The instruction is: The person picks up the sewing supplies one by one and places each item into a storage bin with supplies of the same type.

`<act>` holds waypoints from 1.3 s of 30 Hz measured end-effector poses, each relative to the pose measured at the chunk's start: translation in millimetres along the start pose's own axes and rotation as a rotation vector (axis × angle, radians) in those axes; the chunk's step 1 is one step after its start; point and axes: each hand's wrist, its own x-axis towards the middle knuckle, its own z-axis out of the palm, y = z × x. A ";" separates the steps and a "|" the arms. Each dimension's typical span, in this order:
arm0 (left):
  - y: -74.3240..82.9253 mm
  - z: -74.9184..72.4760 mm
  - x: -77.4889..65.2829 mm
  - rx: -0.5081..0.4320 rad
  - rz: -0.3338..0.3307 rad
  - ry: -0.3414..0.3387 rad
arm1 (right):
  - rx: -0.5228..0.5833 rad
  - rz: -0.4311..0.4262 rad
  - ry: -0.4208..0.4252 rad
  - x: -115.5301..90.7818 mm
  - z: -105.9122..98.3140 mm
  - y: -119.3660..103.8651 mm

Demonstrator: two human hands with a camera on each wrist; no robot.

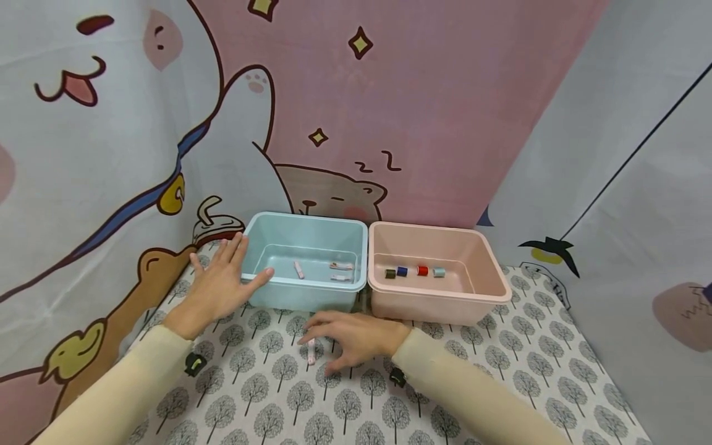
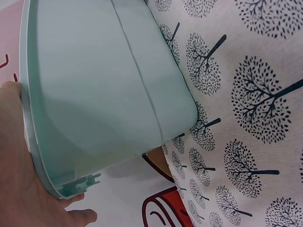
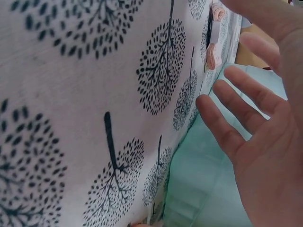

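My left hand (image 1: 219,281) lies spread on the front left corner of the light blue bin (image 1: 303,298). In the left wrist view its thumb and fingers rest along the rim (image 2: 29,123). My right hand (image 1: 356,339) hovers low over the table in front of the bins, fingers loosely extended and holding nothing. Just by its fingertips a pale pink skein of thread (image 1: 311,351) lies on the cloth; the right wrist view shows the skein (image 3: 215,33) with a white paper band. Inside the blue bin are a skein (image 1: 298,269) at the middle and two more skeins (image 1: 341,267) at the right.
A pink bin (image 1: 425,303) stands right beside the blue one, holding several small thread spools, among them a red spool (image 1: 423,271). A tree-print cloth (image 1: 300,395) covers the table. Printed curtains (image 1: 434,111) hang close behind and at both sides.
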 end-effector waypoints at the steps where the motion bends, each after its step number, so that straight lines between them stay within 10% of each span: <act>1: 0.3 0.0 -0.2 -0.002 0.001 0.001 | 0.004 0.000 -0.008 1.5 0.7 0.0; 39: 0.2 -0.1 0.6 -0.005 -0.010 -0.005 | -0.017 -0.094 0.011 18.0 5.2 3.2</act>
